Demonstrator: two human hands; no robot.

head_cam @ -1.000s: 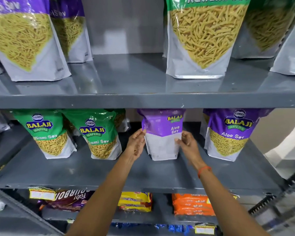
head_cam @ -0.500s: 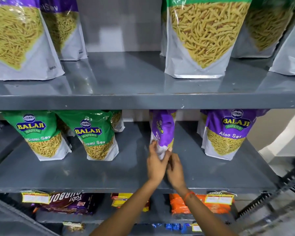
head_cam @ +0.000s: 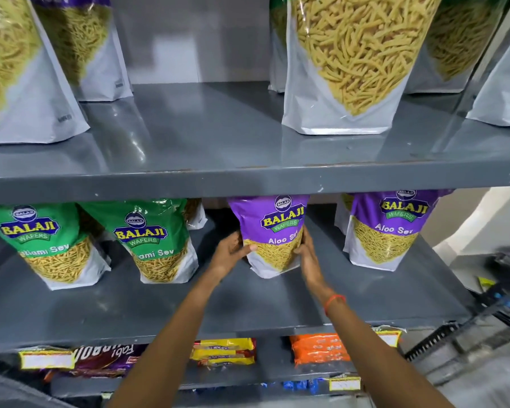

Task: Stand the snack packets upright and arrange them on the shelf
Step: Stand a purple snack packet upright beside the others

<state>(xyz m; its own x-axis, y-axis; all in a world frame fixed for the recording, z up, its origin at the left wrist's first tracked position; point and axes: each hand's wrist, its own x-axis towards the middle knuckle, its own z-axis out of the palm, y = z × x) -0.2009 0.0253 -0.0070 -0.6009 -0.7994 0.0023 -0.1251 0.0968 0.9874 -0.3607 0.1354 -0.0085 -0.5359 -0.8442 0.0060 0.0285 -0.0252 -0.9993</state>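
A purple Aloo Sev packet (head_cam: 273, 231) stands upright in the middle of the grey middle shelf (head_cam: 159, 313), its front facing me. My left hand (head_cam: 233, 251) grips its left side and my right hand (head_cam: 308, 254) presses its right side. Another purple Aloo Sev packet (head_cam: 389, 228) stands upright to the right. Two green Ratlami Sev packets (head_cam: 47, 242) (head_cam: 156, 242) stand upright to the left, with more packets partly hidden behind them.
The upper shelf (head_cam: 218, 178) carries large sev pouches: two at the left (head_cam: 21, 83) and several at the right (head_cam: 351, 69), with a gap between. Below, the lowest shelf holds yellow (head_cam: 224, 351), orange (head_cam: 318, 347) and purple packs behind yellow price tags (head_cam: 46, 359).
The purple packet showed its back, was turned edge-on, and now faces front. Both hands moved from its base to its sides.
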